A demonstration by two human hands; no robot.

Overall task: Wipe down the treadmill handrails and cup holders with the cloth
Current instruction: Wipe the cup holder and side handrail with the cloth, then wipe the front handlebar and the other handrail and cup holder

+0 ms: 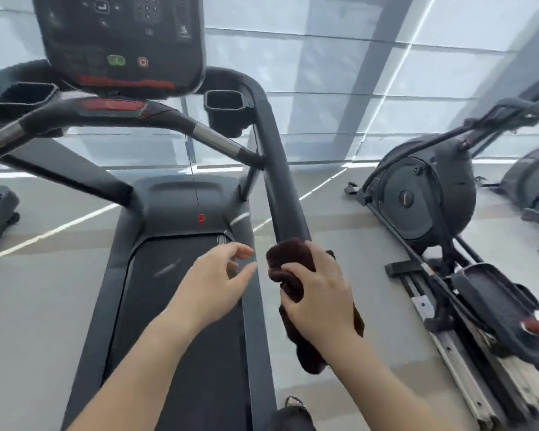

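Dark brown cloth (285, 269) is wrapped over the near end of the right handrail (277, 169) of the treadmill. The right hand (319, 290) presses on top of the cloth, fingers curled around it and clenching it against the rail; a loose tail of the cloth hangs below the wrist, on the near side of the hand.

The left hand (218, 278) hovers just beside the right handrail, on its inner side, above the treadmill belt (181, 306). Its fingers are spread and slightly bent, released, grasping nothing and touching neither the cloth nor the rail.

The right handrail is a thick black bar that runs from the cloth up and away to the console (122, 42), where it curves inward. The right cup holder (226, 104), a dark angular pocket, sits just inside that curve, beside the console and well apart from the cloth. The left cup holder (25, 93) sits on the far side of the console from the right handrail. A crossbar (112, 115) with metallic grip sections and a red strip spans below the console and meets the right handrail.

An elliptical machine (430, 197) stands on the grey floor (339, 244) on the outer side of the right handrail, apart from it.
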